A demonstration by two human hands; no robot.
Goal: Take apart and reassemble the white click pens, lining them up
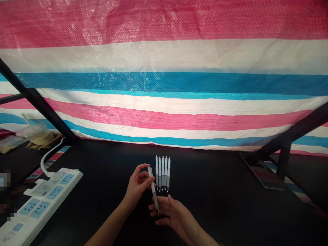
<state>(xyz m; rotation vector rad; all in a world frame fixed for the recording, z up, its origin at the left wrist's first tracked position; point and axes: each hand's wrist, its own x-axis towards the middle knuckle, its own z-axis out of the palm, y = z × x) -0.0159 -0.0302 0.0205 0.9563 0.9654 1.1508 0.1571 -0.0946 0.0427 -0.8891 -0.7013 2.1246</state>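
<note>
Inspection finds the left hand (137,186) closed in a pinch, thumb and fingers gripping the upper barrel of a white-and-grey retractable pen (153,187), whose metal tip points down toward the right hand (170,212). That hand is open, fingers spread, beneath the pen and at the tip, with no grip evident. Hazards: a narrow pinch on a smooth barrel could let the pen slip or turn, and the exposed point could then catch the right palm or fingers. A dropped pen could roll on the flat surface. The hands also work just below a tight row of five matching pens (162,172) at 12 o'clock, so a careless sweep could scatter that row. Whether those pens lie flat or stand cannot be determined. The work surface is a black tabletop (217,201). At 9 o'clock lies a white power strip (42,201) with a lit red indicator and a plugged-in white cord (48,159); a plastic cup with a straw (33,133) stands at 10 o'clock, a spill risk if tipped toward the strip. A dark glossy panel (261,172) sits at 3 o'clock. Black metal frame bars (38,102) stand before a striped red, white and blue woven tarp (164,58).
</note>
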